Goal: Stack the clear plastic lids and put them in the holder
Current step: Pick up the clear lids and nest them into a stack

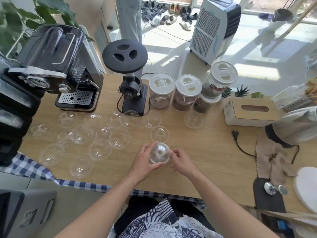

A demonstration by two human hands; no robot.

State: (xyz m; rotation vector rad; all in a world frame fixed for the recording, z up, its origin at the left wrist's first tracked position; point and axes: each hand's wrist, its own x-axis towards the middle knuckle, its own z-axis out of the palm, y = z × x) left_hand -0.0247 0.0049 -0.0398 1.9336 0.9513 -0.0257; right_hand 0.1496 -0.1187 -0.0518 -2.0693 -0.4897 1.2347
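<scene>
Scanning from the left, a black espresso machine (pixel 73 79) with a perforated steel drip tray stands at the far-left of the wooden table (pixel 197 169), and in front of it a loose scatter of clear plastic dome lids (pixel 80 134) lies spread across the tabletop, some overlapping at their rims, most apart; they look thin, glossy and near-weightless, each a shallow bubble with a flat flange, a shape that should nest readily. A blue-and-white checked cloth (pixel 30 167) hangs over the near-left edge. Right of the machine stands a black coffee grinder (pixel 130 93) with a round lid, one dome touching its base. Near the middle, the left hand (pixel 145 162) curls its fingers round the left side of a small stack of lids (pixel 159 153), thumb on the near rim, gripping it dome-up just above the table. The right hand (pixel 181 162) meets it from the other side, fingertips pinching the right rim, probably to square the flanges so the domes seat into one another. Stacking seems barely begun, since most lids lie loose. One single lid (pixel 159 133) sits just beyond the stack, another (pixel 193 119) further right, before three white-capped canisters (pixel 187 91) of brown contents. At far right is a wood-topped tissue box (pixel 252 110). I cannot tell which object is the holder.
</scene>
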